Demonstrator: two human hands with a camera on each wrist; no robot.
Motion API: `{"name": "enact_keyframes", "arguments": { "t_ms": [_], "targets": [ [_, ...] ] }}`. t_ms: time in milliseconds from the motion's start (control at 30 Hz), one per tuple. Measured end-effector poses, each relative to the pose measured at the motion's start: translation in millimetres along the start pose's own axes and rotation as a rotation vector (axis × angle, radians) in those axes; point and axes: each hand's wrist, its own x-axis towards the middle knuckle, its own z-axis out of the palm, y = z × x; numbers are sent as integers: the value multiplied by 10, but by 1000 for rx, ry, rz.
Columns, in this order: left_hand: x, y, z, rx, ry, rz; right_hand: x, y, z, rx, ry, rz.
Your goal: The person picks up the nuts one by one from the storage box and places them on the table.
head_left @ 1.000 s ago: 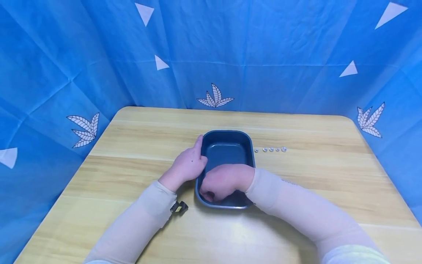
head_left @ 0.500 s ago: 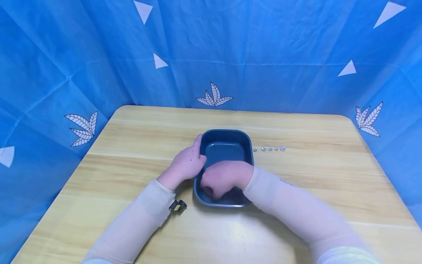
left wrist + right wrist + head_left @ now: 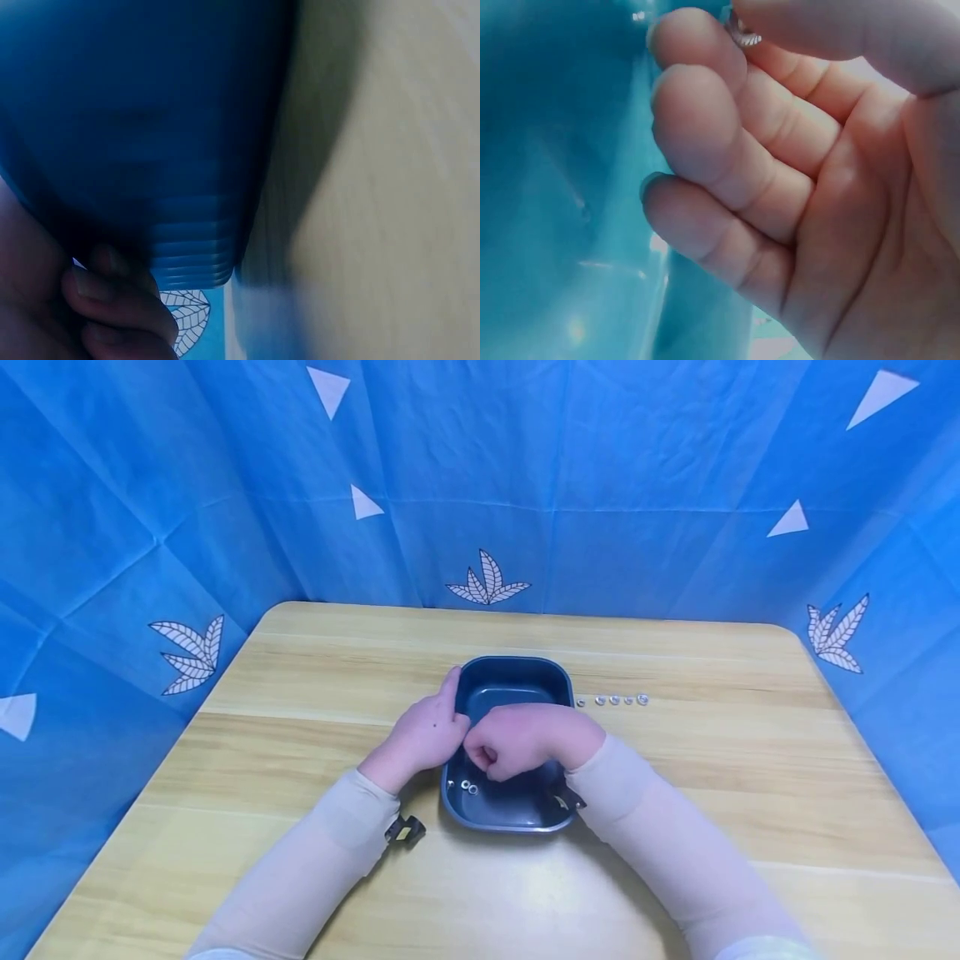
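A dark blue rectangular tray [image 3: 525, 820] stands on the table. My left hand [image 3: 427, 731] grips its left rim, thumb over the edge; curled fingers [image 3: 124, 300] show by the outer wall in the left wrist view. Inside the tray, my right hand [image 3: 517, 739] is raised over the middle. Between its thumb and index finger it pinches a small serrated metal flange nut [image 3: 748, 36], mostly covered by the fingers. Three small metal nuts [image 3: 473, 790] lie in the tray's near left corner.
Right of the tray, several small metal nuts [image 3: 615, 700] lie in a row on the wooden table [image 3: 750, 735]. A blue patterned cloth [image 3: 637, 485] hangs behind the table and along its sides. Dark wrist cameras [image 3: 406, 831] jut out below the wrists.
My right hand has risen from the tray's near left corner towards its middle, uncovering the nuts there. The left hand keeps its hold on the rim.
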Motion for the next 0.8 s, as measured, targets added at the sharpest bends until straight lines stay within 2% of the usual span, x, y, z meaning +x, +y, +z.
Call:
{"name": "enact_keyframes", "arguments": {
  "t_ms": [267,500,667,800],
  "targets": [
    [-8,28,0,-7,6,0,-118,78,-8,10,91,-6],
    [-21,33,-1,1,11,-10,-167,55,-57,16,146,-21],
    [-20,40,0,-3,23,-11,-187,33,-78,17,231,-43],
    [-19,27,3,-25,4,-29,-234,-2,-97,20,298,-58]
  ]
}}
